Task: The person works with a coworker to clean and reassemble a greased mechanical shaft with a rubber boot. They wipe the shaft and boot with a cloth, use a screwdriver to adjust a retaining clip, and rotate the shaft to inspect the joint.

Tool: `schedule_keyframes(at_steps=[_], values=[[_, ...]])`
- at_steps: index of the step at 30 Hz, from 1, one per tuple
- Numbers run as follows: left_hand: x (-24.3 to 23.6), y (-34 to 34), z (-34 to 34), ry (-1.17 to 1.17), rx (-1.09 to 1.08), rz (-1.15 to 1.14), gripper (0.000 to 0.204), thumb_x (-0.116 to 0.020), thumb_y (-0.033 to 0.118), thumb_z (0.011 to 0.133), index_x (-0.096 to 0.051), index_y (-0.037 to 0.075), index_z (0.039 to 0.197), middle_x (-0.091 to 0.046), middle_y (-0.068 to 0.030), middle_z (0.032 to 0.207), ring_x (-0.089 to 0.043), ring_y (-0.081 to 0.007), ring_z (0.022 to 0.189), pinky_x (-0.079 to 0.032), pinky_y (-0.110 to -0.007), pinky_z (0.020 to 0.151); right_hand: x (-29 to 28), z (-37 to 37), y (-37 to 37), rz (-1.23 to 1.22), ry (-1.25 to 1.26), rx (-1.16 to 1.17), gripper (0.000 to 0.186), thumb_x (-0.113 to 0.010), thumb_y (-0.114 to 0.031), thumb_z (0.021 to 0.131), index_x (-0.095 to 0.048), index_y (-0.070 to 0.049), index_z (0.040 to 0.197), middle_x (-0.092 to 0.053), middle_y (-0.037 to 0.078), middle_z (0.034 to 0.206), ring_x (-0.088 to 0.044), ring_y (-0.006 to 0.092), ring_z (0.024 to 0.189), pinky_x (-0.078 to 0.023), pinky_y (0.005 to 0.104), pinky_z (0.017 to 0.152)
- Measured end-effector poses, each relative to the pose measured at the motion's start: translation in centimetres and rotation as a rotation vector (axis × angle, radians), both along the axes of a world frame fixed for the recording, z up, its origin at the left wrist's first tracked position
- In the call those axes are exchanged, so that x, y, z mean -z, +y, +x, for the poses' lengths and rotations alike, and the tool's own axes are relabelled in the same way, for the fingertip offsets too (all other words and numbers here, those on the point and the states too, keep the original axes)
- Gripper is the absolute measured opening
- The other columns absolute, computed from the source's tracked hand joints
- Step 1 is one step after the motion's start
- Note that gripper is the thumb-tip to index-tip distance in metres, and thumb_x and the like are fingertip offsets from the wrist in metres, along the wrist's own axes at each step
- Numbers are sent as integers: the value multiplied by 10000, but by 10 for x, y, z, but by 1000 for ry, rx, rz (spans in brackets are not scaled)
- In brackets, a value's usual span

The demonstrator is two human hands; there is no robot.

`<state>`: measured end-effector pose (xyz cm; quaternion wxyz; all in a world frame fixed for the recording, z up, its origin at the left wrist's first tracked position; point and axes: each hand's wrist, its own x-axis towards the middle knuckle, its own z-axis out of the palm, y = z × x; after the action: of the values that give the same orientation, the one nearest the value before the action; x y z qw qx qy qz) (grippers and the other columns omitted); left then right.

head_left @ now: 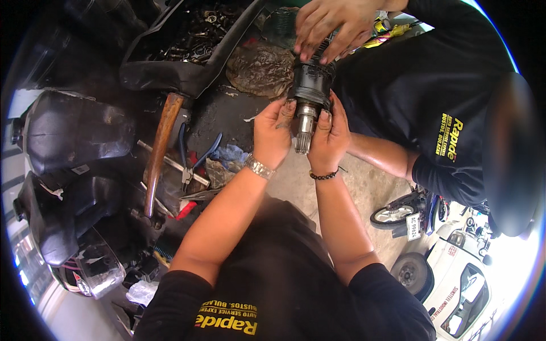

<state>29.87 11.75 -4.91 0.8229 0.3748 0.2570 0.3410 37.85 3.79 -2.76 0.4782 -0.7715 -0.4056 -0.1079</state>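
A: What's the biggest thing being held?

B: A black, greasy cylindrical metal joint housing (311,85), held upright between 2 people. Its silver splined steel shaft (304,129) points down, out of the bottom.

A: And the hands?

B: The left hand (273,133) and right hand (331,136) are wrapped around the shaft's base, fingers pressed against the housing. A co-worker's hand (333,25) rests spread on top.

A: Nearby?

B: Blue-handled pliers (190,162) lie on the cluttered surface (222,111).
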Motion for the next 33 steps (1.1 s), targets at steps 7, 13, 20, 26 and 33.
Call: schedule_keyframes(at_steps=[7, 13, 20, 26, 33], values=[[4, 5, -9, -71, 68, 0, 201, -578, 162, 1028, -677, -13, 1032, -689, -21, 866, -590, -65, 690, -489, -228, 611, -18, 10, -12, -195, -211, -125, 412, -508, -88, 970, -500, 147, 1309, -562, 310, 1310, -575, 448, 1190, -477, 453, 998], [7, 20, -15, -114, 177, 106, 167, -567, 87, 1016, -665, -36, 1072, -707, -70, 899, -689, -146, 755, -594, -304, 682, -29, 23, -20, -222, -238, -217, 434, -549, 4, 903, -509, 141, 1313, -571, 310, 1297, -593, 444, 1170, -500, 443, 976], [8, 30, -14, -222, 273, 42, 154, -602, 29, 976, -636, -65, 1093, -709, -110, 944, -709, -199, 853, -606, -340, 757, -38, 27, -23, -261, -74, -223, 493, -616, 10, 817, -539, 108, 1294, -581, 301, 1288, -598, 430, 1170, -502, 428, 979], [5, 41, -13, -95, 350, 37, 159, -682, -9, 901, -628, -54, 1043, -710, -95, 952, -706, -185, 876, -596, -343, 782, -50, 30, -22, -369, -58, -215, 450, -625, -2, 784, -559, 121, 1211, -590, 313, 1241, -603, 442, 1132, -500, 452, 966], [2, 31, -13, 30, 237, 341, 293, -699, -5, 890, -596, -16, 1164, -688, -36, 1099, -626, -85, 1021, -516, -270, 873, -56, 33, -16, -405, -126, -270, 458, -585, 23, 757, -537, 126, 1200, -591, 310, 1208, -565, 471, 1155, -468, 487, 1002]])
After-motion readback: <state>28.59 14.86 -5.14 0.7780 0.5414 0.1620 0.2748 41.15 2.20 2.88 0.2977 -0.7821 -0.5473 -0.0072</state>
